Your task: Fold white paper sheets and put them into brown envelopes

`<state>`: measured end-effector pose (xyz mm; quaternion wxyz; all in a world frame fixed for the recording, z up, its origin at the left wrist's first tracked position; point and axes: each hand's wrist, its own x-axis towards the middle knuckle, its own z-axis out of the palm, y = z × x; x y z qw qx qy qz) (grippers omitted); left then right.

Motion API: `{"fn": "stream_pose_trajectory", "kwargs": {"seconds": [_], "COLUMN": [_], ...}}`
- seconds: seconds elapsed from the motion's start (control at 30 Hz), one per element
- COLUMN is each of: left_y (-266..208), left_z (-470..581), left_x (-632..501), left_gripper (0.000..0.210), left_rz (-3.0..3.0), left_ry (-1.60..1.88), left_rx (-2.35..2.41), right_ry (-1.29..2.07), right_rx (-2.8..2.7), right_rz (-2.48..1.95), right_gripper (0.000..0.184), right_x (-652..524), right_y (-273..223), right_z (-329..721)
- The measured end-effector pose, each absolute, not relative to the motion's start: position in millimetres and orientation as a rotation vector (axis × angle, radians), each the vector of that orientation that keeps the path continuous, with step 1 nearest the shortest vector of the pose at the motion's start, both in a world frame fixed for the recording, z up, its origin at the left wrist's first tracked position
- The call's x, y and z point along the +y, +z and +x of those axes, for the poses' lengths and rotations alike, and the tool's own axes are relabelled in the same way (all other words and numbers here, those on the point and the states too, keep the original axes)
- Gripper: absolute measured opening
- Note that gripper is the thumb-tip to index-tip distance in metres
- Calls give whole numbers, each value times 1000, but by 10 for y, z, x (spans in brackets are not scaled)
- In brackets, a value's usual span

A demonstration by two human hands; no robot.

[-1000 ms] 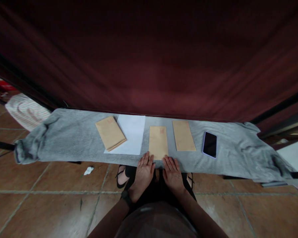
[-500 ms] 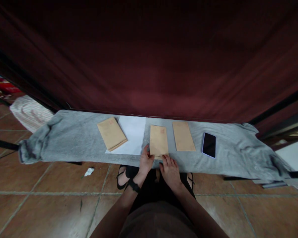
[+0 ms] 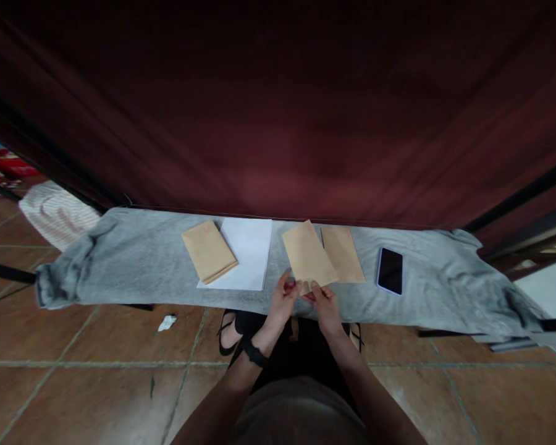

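Note:
Between my two hands is a brown paper envelope, tilted to the left and partly overlapping another envelope. My left hand pinches its near edge at the left with thumb and fingers. Close beside it, my right hand grips the same edge with its thumb on top. The second brown envelope lies flat on the grey cloth just to the right. Left of my hands a stack of brown envelopes rests on white paper sheets.
A phone with a pale purple edge lies at the right on the grey cloth. Behind the narrow surface hangs a dark red curtain. A crumpled white scrap is on the tiled floor.
The envelope in my hands has come up off the cloth and turned, its far end swinging and its near end shifting right. My right hand has closed on its edge.

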<state>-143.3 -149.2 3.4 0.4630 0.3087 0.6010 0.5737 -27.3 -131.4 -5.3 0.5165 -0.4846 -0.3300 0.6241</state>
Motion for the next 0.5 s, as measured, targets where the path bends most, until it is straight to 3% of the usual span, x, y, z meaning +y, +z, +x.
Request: {"fn": "stream_pose_trajectory", "kwargs": {"seconds": [0.23, 0.37, 0.5], "left_y": [-289, -294, -241], "left_z": [-1549, -1740, -1823], "left_x": [-1427, -1328, -1333], "left_gripper": [63, 62, 61], "left_rz": [788, 894, 968], "left_ry": [1271, 1086, 1012], "left_rx": [1533, 1673, 1729], "right_ry": [1717, 1861, 1155], "right_rx": [-592, -920, -1693], "right_rz": [-1113, -1231, -1318], "right_gripper": [40, 43, 37], "right_x": [-1479, -1506, -1543], "right_y": [-135, -147, -189], "right_z": [-403, -247, -59]}}
